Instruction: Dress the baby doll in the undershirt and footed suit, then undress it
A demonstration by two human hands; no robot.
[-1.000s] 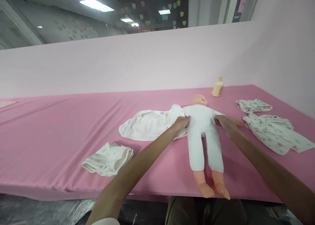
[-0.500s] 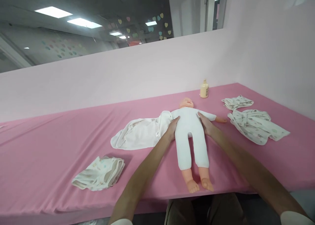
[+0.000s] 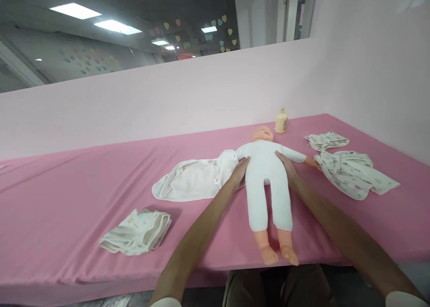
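A baby doll (image 3: 267,177) in a white bodysuit lies on its back on the pink table (image 3: 67,181), feet toward me. My left hand (image 3: 240,172) presses against the doll's left flank and my right hand (image 3: 286,166) against its right flank, so both clasp the torso. A white garment (image 3: 191,181) lies spread open just left of the doll, touching its arm.
A folded patterned cloth (image 3: 136,231) lies near the front edge at left. Two printed garments, one (image 3: 352,175) and a smaller one (image 3: 327,140), lie right of the doll. A cream bottle (image 3: 281,121) stands by the pink back wall. The table's front edge is close to the doll's feet.
Both hands moved from the doll's arms inward onto its torso. The doll has shifted slightly to the right, its hand now nearer the printed garment.
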